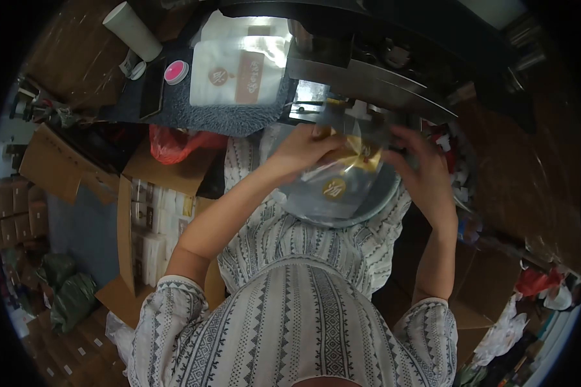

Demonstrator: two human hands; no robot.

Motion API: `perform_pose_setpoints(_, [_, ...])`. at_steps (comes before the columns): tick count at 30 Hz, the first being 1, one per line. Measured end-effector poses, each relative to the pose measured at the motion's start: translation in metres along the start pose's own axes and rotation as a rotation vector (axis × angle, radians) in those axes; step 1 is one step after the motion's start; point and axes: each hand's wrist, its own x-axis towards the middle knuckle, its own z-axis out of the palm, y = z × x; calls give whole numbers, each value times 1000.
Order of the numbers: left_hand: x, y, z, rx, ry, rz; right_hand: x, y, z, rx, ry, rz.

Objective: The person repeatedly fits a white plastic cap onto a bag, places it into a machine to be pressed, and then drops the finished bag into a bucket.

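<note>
Gold-logoed clear pouch (350,201) lies over the round basin (348,223), pinched in my left hand (302,151); my right hand (426,179) hovers beside it, fingers apart. If my pinch slackens, its slick plastic could slip.

- A brown tabletop (529,174) on the right, its clear film catching glints of light.
- A glossy brown surface (64,71) at upper left.
- Blue-grey floor (84,219) on the left.
- Stacked brown cartons (19,209) along the far left, above dark green plastic bags (71,297).
- Dim light overall, with a pale bright patch (497,11) at upper right, too cropped to identify.
</note>
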Motion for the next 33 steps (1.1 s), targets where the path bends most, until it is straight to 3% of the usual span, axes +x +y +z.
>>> perform_pose_setpoints(2, [10, 16, 3, -456, 57, -98, -9, 1, -17, -206, -54, 144])
perform_pose_setpoints(3, [11, 20, -4, -404, -17, -127, -7, 8, -22, -207, -55, 146])
perform_pose_setpoints(5, [9, 17, -1, -418, 15, -107, 2, 33, -31, -413, 199, 267])
perform_pose_setpoints(7, [5, 11, -6, -429, 48, -88, -1, 108, -23, -506, 202, 203])
perform_pose_setpoints(9, [0, 3, -43, 87, 416, 318, 6, 129, -22, -600, 221, 123])
perform_pose_setpoints(11, [7, -12, -97, 964, 879, 685, 3, 120, -25, -560, 110, 241])
perform_pose_setpoints(12, [4, -24, -102, 1075, 740, 388, 0, 110, -25, -557, 104, 244])
perform_pose_setpoints(15, [-30, -56, -83, 1260, 605, 575, -3, 68, -29, -607, 150, 424])
perform_pose_setpoints(17, [-53, -45, -84, 1222, 663, 567, -15, 53, -33, -319, 177, 239])
perform_pose_setpoints(19, [-70, -40, -86, 880, 728, 318, -21, 41, -31, -158, 152, 212])
perform_pose_setpoints(20, [-74, -34, -79, 918, 794, 461, -20, 33, -28, 8, 133, 183])
perform_pose_setpoints(24, [-89, -6, -46, 869, 776, 543, -8, -26, 4, 256, -18, 243])
perform_pose_setpoints(26, [-92, 4, -41, 855, 744, 600, 0, -34, 17, 30, -100, -63])
perform_pose_setpoints(27, [-92, 5, -39, 857, 746, 601, 4, -36, 19, 31, -99, -66])
perform_pose_setpoints(29, [-93, 4, -36, 857, 653, 699, 9, -37, 20, -48, -39, -380])
perform_pose_setpoints(33, [-87, 0, -22, 820, 422, 707, 11, -32, 21, 42, -186, -428])
